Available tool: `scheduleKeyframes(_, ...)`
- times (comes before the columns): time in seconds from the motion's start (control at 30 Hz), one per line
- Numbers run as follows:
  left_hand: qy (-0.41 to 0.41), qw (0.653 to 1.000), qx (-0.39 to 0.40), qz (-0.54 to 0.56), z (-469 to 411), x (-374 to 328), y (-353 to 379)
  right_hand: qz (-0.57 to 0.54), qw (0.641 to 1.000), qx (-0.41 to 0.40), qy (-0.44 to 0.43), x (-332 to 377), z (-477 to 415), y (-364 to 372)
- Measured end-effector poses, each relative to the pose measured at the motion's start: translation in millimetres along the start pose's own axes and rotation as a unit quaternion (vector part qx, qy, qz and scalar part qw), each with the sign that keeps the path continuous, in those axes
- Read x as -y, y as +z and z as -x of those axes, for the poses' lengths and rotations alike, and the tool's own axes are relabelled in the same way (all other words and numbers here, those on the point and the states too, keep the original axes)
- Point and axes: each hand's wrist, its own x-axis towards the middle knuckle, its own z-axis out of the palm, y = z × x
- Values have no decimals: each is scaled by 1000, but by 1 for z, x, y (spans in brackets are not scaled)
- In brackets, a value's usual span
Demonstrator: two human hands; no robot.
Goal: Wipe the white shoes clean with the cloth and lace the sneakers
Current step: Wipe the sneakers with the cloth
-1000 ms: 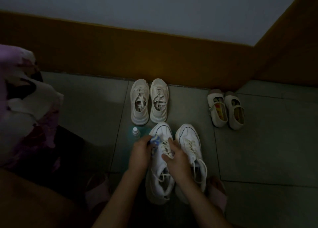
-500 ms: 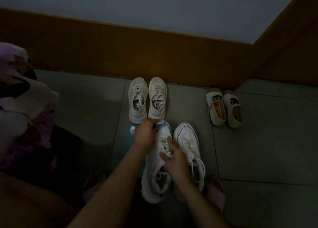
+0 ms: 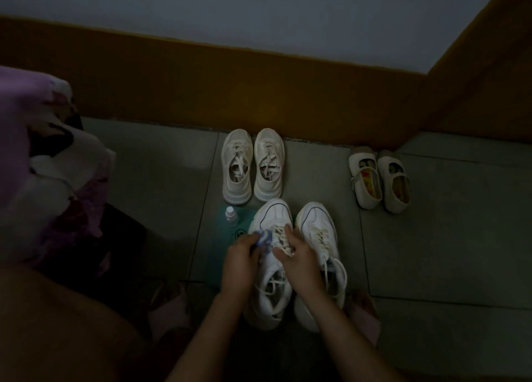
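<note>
Lower centre: left hand (image 3: 241, 259) pinched the soft cloth (image 3: 265, 237); right hand (image 3: 300, 256) gripped the light sneaker (image 3: 273, 216) (probably stiff-soled) at its laces (image 3: 280, 234).

The white sneaker (image 3: 273, 213) carries a thin dark line curving over its toe, and the second white sneaker (image 3: 315, 223) has the same line; their laces (image 3: 322, 237) are cream. The cloth (image 3: 266, 237) is blue and white, its pattern too blurred to tell. The pair of sneakers (image 3: 237, 165) farther off is off-white. The strap shoes (image 3: 394, 180) are cream with insoles printed in yellow and red. The mat (image 3: 220, 243) is teal, the small bottle (image 3: 231, 216) clear with a pale cap. The floor tiles (image 3: 431, 237) are grey-green with dark joints, the wall band (image 3: 230, 87) ochre brown, the wall above (image 3: 259, 7) pale grey. The fabric (image 3: 43, 151) at the left is purple and white with dark patches
</note>
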Motion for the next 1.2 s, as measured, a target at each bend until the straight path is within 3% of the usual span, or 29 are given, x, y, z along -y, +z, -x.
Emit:
scheduleKeyframes(0.27,-7,1000,13,9,30,8,-2,-4,1000,7,3,-1,-3,2)
scheduleKeyframes(0.53,-117,989,-16,84,58,21,-1,-2,1000,8,18,-1,-5,3)
scheduleKeyframes(0.9,-154,976,-67,137,106,15,1,21,1000,-3,15,2,-5,5)
scheduleKeyframes(1.2,-221,954,-61,196,121,20,11,51,999,4,13,4,-5,5)
